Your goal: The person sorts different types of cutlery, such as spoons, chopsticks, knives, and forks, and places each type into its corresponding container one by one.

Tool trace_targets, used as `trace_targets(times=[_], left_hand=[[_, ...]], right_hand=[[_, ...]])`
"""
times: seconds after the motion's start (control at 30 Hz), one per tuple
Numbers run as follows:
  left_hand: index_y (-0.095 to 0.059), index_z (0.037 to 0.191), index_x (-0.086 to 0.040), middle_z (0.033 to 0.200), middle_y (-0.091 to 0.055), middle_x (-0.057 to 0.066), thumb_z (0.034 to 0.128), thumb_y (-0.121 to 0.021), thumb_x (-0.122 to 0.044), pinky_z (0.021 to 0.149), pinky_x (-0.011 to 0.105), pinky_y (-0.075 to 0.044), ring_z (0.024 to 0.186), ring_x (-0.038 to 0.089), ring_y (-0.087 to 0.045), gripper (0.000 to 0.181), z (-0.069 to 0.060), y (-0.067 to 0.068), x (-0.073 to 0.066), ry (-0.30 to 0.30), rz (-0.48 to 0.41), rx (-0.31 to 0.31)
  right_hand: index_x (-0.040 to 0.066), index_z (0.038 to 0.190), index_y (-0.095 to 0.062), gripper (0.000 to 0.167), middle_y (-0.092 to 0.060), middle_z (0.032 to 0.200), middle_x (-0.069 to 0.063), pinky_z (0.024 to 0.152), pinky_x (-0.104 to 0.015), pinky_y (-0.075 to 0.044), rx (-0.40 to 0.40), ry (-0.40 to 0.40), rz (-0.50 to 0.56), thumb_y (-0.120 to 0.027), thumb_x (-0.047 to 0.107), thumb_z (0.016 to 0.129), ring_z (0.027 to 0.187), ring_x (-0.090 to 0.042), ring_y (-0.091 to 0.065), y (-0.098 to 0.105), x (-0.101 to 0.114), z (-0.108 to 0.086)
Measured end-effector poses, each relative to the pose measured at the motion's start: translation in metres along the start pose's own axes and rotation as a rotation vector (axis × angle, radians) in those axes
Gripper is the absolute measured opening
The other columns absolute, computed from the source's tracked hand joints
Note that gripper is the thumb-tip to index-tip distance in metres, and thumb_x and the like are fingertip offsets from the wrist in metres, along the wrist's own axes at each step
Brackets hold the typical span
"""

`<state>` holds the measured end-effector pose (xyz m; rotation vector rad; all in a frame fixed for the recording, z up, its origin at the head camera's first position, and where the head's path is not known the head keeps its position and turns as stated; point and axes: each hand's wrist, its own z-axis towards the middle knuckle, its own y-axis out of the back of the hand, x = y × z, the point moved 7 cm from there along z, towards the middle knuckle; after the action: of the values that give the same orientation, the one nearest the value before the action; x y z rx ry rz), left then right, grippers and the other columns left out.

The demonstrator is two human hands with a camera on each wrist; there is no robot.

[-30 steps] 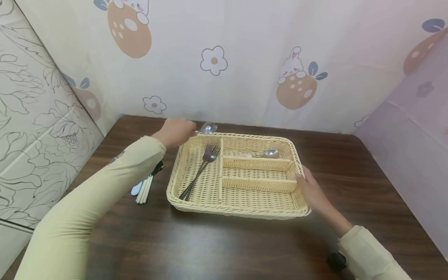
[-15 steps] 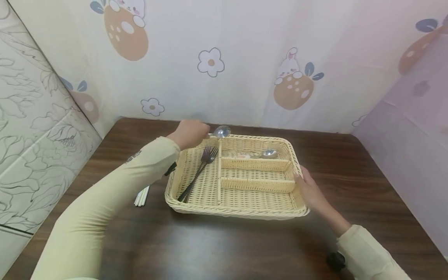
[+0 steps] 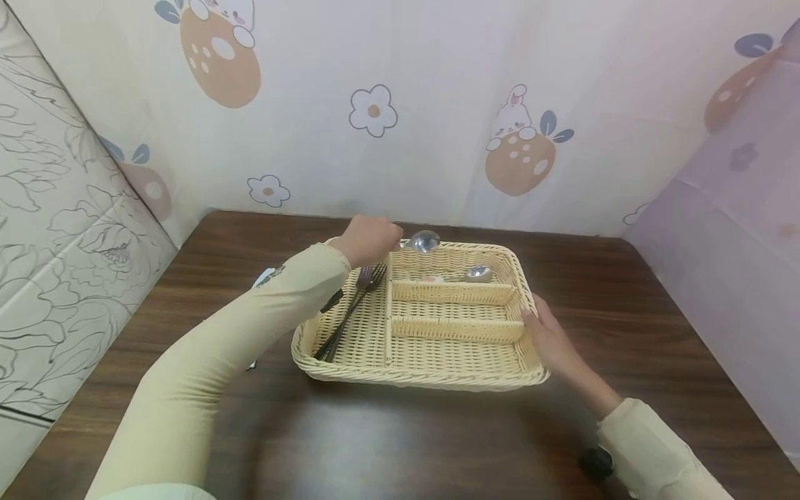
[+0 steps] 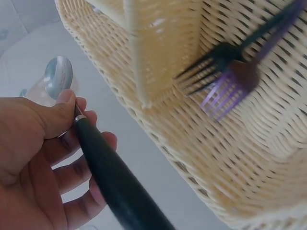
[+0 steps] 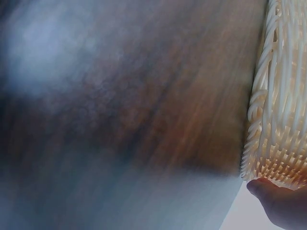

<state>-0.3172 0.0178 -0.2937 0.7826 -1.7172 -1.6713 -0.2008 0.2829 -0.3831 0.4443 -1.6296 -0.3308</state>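
With thumb and fingers my left hand (image 3: 371,241) pinches a spoon (image 3: 426,241) near its neck, above the back rim of a cream wicker cutlery basket (image 3: 406,379). In the left wrist view the held spoon's dark green handle (image 4: 112,172) slants down past the palm. Two forks, one dark (image 4: 220,60) and one purple (image 4: 235,86), lie crossed in the basket's left compartment. Another spoon (image 3: 479,273) lies in the back right compartment. My right hand (image 3: 556,344) grips the basket's right end, its thumb (image 5: 264,188) at the rim.
Dividers (image 3: 456,330) split the basket's right side into three narrow compartments. Left of the basket, a pale utensil (image 3: 264,276) shows past my left sleeve, which hides most of what lies there. A patterned curtain (image 3: 437,160) hangs behind the brown table (image 3: 387,444).
My left hand has carried the spoon rightward along the basket's back rim, from its left corner to past the long divider. The right hand keeps its grip on the basket's end.
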Motion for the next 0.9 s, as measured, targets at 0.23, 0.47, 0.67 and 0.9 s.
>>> trace_targets(times=[0.23, 0.47, 0.67, 0.9], left_hand=[[-0.067, 0.107, -0.009, 0.099, -0.068, 0.003, 0.0963, -0.056, -0.024, 0.076, 0.044, -0.050, 0.090, 0.020, -0.062, 0.021, 0.012, 0.007, -0.017, -0.014, -0.005, 0.017], [-0.066, 0.110, -0.010, 0.105, -0.068, 0.002, 0.0961, -0.056, -0.022, 0.081, 0.041, -0.050, 0.097, 0.020, -0.062, 0.021, 0.024, 0.009, -0.030, -0.043, -0.003, 0.019], [-0.065, 0.110, -0.010, 0.106, -0.067, 0.002, 0.0974, -0.054, -0.022, 0.083, 0.040, -0.050, 0.099, 0.020, -0.062, 0.021, 0.031, 0.008, -0.038, -0.057, 0.003, 0.022], [-0.065, 0.110, -0.011, 0.105, -0.067, 0.000, 0.0974, -0.054, -0.020, 0.083, 0.034, -0.050, 0.097, 0.017, -0.062, 0.019, 0.041, 0.007, -0.053, -0.074, 0.000, 0.027]], right_hand=[[0.005, 0.151, -0.001, 0.055, -0.031, 0.138, -0.035, 0.083, -0.043, -0.049, 0.007, 0.002, 0.008, -0.022, 0.026, 0.105, 0.098, -0.037, -0.059, 0.000, 0.001, 0.000], [0.004, 0.151, -0.002, 0.055, -0.032, 0.137, -0.035, 0.085, -0.046, -0.048, 0.003, 0.007, -0.001, -0.022, 0.026, 0.105, 0.099, -0.038, -0.058, 0.000, 0.001, 0.000], [0.003, 0.151, -0.003, 0.055, -0.031, 0.138, -0.035, 0.086, -0.047, -0.047, 0.005, 0.021, 0.011, -0.022, 0.026, 0.105, 0.102, -0.039, -0.056, -0.002, 0.000, -0.001], [0.003, 0.151, -0.004, 0.055, -0.033, 0.136, -0.035, 0.085, -0.047, -0.048, -0.002, 0.029, -0.002, -0.023, 0.026, 0.105, 0.098, -0.037, -0.058, -0.001, 0.000, -0.001]])
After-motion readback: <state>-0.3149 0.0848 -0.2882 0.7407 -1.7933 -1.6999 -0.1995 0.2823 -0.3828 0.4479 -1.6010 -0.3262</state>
